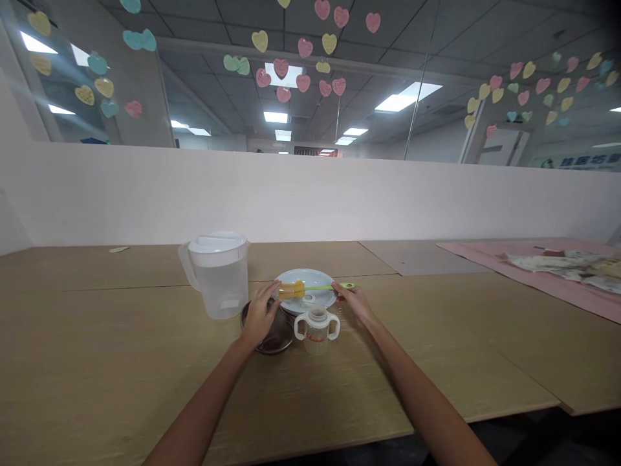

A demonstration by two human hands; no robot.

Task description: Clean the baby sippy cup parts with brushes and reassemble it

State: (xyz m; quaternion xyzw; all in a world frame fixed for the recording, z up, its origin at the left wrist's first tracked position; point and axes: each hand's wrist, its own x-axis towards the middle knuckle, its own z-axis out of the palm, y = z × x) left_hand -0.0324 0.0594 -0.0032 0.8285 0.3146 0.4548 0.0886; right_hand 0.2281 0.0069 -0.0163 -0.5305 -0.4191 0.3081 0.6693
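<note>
Yellow sponge caps the green-handled bottle brush (310, 288), which is held level over the round white plate (320, 277), above the small clear two-handled baby bottle (317, 329). The left hand (259, 316) pinches the sponge head with thumb and fingertips closed on it, its palm hovering above the dark round metal bowl (279, 340). The right hand (353, 301) has its fingers closed around the handle's far end. A frosted clear plastic pitcher with a white lid (216, 275) stands just left on the light wooden table (121, 362). In my judgement, keeping both grips firm and the brush level suits careful handling here.
</note>
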